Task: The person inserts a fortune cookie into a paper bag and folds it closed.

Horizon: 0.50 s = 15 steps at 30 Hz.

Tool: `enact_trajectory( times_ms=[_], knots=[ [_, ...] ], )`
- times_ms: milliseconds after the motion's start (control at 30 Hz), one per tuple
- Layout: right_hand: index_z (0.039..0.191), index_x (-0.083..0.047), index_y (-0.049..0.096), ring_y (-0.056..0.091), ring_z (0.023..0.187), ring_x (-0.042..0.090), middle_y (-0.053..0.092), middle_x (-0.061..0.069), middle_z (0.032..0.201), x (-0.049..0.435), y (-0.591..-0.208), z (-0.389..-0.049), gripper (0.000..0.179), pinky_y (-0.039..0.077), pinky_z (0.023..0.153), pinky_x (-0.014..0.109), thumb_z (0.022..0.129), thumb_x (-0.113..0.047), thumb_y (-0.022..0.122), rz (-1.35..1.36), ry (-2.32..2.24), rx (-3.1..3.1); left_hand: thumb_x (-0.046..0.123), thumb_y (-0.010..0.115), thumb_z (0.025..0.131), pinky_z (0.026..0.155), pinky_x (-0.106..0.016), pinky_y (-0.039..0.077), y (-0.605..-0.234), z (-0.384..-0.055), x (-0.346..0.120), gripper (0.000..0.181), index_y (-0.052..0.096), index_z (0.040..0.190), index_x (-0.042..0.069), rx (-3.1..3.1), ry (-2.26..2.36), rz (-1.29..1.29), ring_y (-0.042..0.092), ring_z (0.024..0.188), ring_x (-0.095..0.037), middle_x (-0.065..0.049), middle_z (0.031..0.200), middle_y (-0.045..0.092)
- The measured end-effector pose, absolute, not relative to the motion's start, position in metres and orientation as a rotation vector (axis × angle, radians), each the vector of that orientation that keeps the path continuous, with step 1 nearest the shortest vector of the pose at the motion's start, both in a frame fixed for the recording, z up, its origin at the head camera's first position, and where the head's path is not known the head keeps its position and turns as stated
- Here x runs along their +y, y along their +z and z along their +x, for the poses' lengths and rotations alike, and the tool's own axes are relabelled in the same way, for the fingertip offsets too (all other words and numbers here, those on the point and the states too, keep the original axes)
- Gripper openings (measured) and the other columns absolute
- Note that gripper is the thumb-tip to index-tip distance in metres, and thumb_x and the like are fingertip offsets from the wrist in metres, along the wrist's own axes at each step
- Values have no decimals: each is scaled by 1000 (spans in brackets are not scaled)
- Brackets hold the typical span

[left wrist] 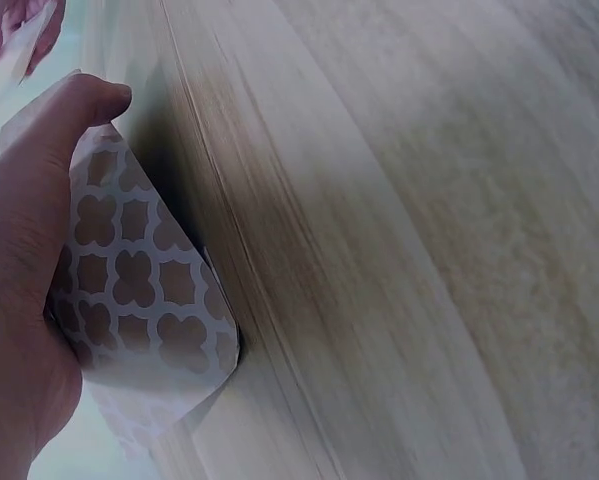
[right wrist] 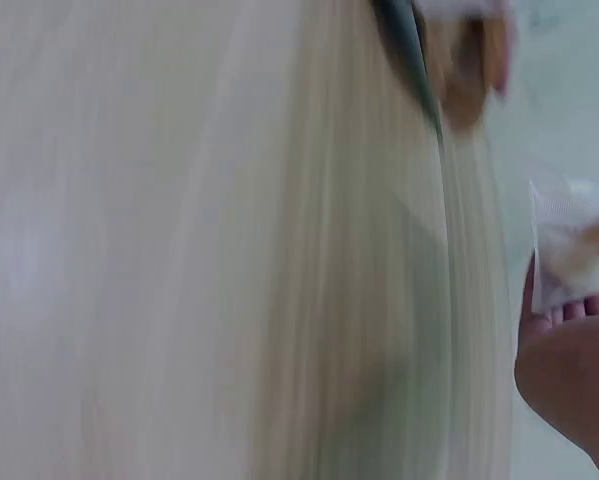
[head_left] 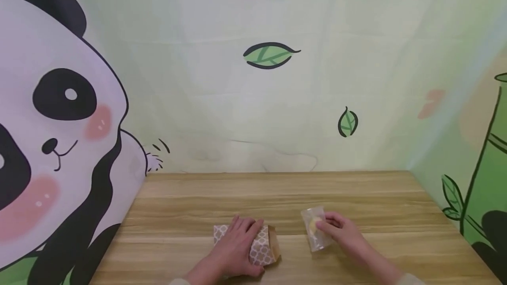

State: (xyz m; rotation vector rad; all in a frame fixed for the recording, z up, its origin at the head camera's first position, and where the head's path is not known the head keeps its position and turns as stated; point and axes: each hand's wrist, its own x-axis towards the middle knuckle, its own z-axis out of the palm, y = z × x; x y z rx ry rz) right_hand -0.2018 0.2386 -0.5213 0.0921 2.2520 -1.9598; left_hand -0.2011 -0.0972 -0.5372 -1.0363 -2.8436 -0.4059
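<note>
Both hands work at the near edge of a wooden surface (head_left: 277, 188) that runs back to a wall printed with a panda (head_left: 51, 113) and green leaves. Largest of the things on it is a small paper bag (head_left: 263, 245) with a brown and white lattice pattern, lying on its side just left of the middle, its open brown mouth turned to the right; what is in it cannot be seen. On top of it lies the left hand (head_left: 237, 250), fingers wrapped over the bag and thumb curled round its edge, pressing it down. Just to the right, apart from the bag, the right hand (head_left: 344, 232) pinches a small clear plastic packet (head_left: 314, 228) that holds a round yellowish piece, its lower end against the wood.
</note>
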Motion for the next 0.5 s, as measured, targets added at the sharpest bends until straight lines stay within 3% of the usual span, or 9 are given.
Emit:
enact_trajectory(
  times_ms=[233,500],
  knots=[
    [126,11,62,67,96,15,72,4,104,176,-527,-193,33,59,84,22,98,-4,74,153,-2188,2125,58,88,68,126,-60,31,-539,-201,-94,114,44,159,6,-2814,-397,-997,54,135,-31,-11,141,57],
    [122,8,63,66,96,18,72,9,106,146,-543,-195,34,59,83,24,94,-3,78,209,-2241,2160,59,89,66,125,-61,33,-538,-199,-90,115,46,158,7,-2785,-379,-958,56,133,-31,-12,141,58]
  ],
)
